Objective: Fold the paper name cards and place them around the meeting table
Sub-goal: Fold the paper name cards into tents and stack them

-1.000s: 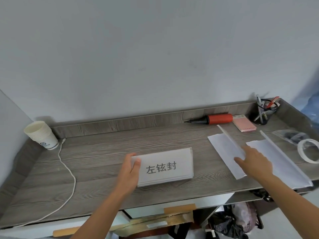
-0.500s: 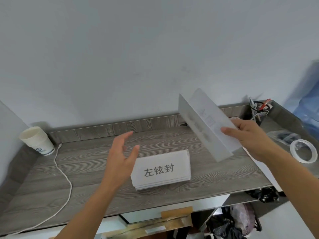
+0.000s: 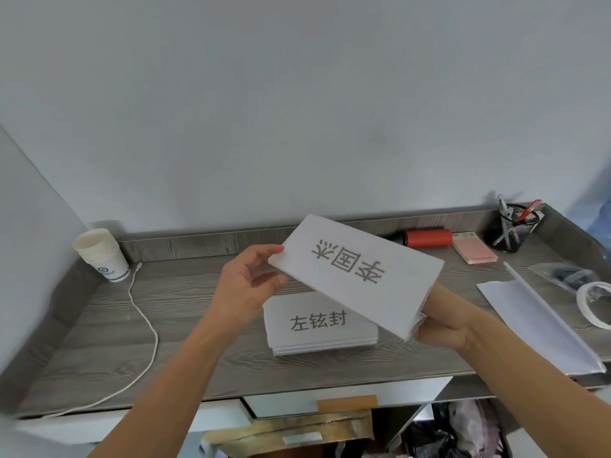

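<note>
Spanning grey wood desk [image 3: 185, 312], pale wall [image 3: 297, 94], paper cups [image 3: 102, 254]

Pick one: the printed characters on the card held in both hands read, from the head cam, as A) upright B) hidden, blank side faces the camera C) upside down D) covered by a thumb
C: the held card, gripped by the left hand and right hand, shows its print inverted, while the stack of cards on the desk below reads upright.

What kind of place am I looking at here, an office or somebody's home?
Most likely an office work corner. A grey wood-grain desk against a plain wall holds a mesh pen holder, a stack of paper cups and printed name cards, one held up by both hands.
</note>
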A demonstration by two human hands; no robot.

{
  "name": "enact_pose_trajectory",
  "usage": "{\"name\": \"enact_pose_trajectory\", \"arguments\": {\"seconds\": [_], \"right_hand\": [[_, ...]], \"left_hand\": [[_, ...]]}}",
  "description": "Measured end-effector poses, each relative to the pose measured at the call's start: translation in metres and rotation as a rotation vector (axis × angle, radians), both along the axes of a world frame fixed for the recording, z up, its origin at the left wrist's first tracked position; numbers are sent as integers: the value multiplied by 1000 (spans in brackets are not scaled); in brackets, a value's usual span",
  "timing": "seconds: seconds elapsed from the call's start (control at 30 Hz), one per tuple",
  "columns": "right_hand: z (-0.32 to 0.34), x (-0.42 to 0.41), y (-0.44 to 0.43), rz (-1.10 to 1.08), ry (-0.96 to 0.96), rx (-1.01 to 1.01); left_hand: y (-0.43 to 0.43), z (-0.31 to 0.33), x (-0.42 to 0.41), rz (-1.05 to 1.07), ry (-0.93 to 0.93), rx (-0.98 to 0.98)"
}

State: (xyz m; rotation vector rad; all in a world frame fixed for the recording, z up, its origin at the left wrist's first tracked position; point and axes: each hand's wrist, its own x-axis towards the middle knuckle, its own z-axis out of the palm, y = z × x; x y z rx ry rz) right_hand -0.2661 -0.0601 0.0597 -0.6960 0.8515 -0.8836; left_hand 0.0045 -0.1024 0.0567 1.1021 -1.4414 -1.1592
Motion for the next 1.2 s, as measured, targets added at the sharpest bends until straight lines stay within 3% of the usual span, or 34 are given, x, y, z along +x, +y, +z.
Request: {"name": "enact_pose_trajectory", "arguments": {"seconds": [0.1,0.3,0.47,0.6,0.73,0.83,1.03,1.2], "right_hand": [[0,-2,0,-20,-138,124],[0,-6,-5,-302,26,-33],[-23,1,-3,-365,654,-335],[-52,0,-14,-213,1269,-463],[-73,3,-14,-46,1600,-470],[-78,0,-12,-127,1597,-439],[-80,6,-8,-4,1401,-445],[-81,-11,5,-63,1156,-318]], "left_hand": [[-1,-1,4,110,15,-28],[-4,7,11,249,69,-62],[-9,-10,11,285,-124,-3],[-14,-33,14,285,-399,-9],[-10,-49,10,242,-699,-120],[-7,-57,8,269,-788,-162],[-2,-73,-3,288,-687,-35],[-6,-76,-17,247,-682,-35]]}}
